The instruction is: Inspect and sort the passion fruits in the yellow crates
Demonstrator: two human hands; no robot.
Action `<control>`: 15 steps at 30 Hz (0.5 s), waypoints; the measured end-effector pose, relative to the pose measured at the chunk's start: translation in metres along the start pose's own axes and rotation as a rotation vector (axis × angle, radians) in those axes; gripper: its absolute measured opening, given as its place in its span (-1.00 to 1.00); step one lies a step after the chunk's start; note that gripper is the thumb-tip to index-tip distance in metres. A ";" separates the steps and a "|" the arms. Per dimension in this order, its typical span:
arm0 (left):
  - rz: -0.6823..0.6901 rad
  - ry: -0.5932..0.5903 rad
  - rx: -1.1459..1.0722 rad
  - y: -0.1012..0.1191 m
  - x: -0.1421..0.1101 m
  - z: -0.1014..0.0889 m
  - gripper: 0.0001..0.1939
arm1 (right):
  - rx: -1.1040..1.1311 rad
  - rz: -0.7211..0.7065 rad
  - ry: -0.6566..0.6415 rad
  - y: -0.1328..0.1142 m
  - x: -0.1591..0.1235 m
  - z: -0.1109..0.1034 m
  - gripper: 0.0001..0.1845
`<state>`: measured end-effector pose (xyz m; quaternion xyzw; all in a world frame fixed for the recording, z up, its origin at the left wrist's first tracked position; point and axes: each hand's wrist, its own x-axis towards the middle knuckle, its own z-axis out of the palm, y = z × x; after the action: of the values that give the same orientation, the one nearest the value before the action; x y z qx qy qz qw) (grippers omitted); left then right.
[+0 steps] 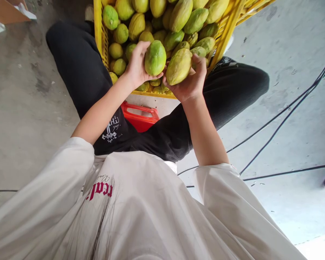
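Note:
My left hand (141, 64) is closed round a smooth green papaya (155, 57), its thumb on the near left side and fingers beneath. My right hand (191, 80) grips a yellower, ridged papaya (179, 66) from below and from the right. Both fruits are held side by side just over the near part of a yellow plastic crate (98, 32). Many more green and yellow papayas (137, 26) fill that crate. Fingers under the two held fruits are partly hidden.
A red plastic stool or box with a handle slot (142, 124) shows between my legs, below the crate. Black cables (287, 108) cross the concrete floor on the right. A cardboard box (7, 11) stands at the upper left. Another yellow crate edge (256, 10) appears at the upper right.

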<state>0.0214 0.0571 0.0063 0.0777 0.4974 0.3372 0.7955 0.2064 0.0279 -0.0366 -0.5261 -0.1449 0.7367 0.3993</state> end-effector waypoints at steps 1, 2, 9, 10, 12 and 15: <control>-0.009 0.006 -0.012 0.001 -0.001 0.001 -0.42 | -0.007 -0.009 -0.005 -0.001 -0.002 0.001 -0.56; -0.005 0.021 -0.026 0.002 -0.001 0.002 -0.45 | -0.017 -0.015 -0.008 -0.002 -0.003 0.001 -0.56; 0.061 0.029 0.093 0.008 -0.003 0.000 -0.78 | -0.121 -0.005 0.045 -0.011 -0.006 0.004 -0.59; 0.075 0.020 0.124 0.008 -0.003 -0.001 -0.82 | -0.138 0.003 0.055 -0.012 -0.007 0.006 -0.60; 0.106 0.011 0.184 0.008 -0.003 -0.003 -0.78 | -0.149 0.012 0.062 -0.013 -0.011 0.012 -0.66; 0.127 -0.016 0.262 0.007 -0.004 -0.007 -0.66 | -0.070 -0.014 0.039 -0.013 -0.019 0.022 -0.80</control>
<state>0.0109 0.0588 0.0088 0.2148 0.5248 0.3185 0.7596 0.1955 0.0265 -0.0068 -0.5530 -0.1663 0.7179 0.3889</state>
